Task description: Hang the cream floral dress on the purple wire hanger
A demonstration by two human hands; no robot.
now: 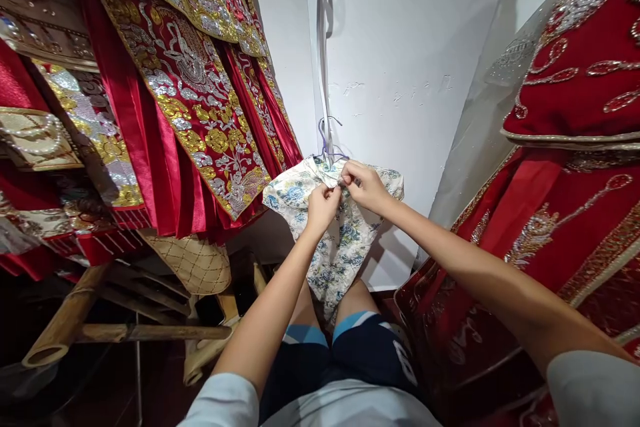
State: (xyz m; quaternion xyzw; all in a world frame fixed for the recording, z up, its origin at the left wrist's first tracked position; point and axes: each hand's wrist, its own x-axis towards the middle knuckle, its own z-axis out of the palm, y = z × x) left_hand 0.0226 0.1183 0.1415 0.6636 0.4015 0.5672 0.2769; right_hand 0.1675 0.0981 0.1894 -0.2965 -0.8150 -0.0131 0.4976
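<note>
A white garment with blue and green flowers hangs in front of me on a purple hanger, its lower end between my knees. My left hand is closed in a pinch at the front, just below the collar. Close beside it on the right, my right hand pinches the cloth near the neckline with curled fingers. Both hands touch the garment's front edge. Whatever small fastening may lie between the fingertips is hidden.
Red embroidered garments with gold and silver patterns hang at the left. More red beaded garments stand at the right. A bamboo frame is at the lower left. A white wall rises behind the hanger and pale strap.
</note>
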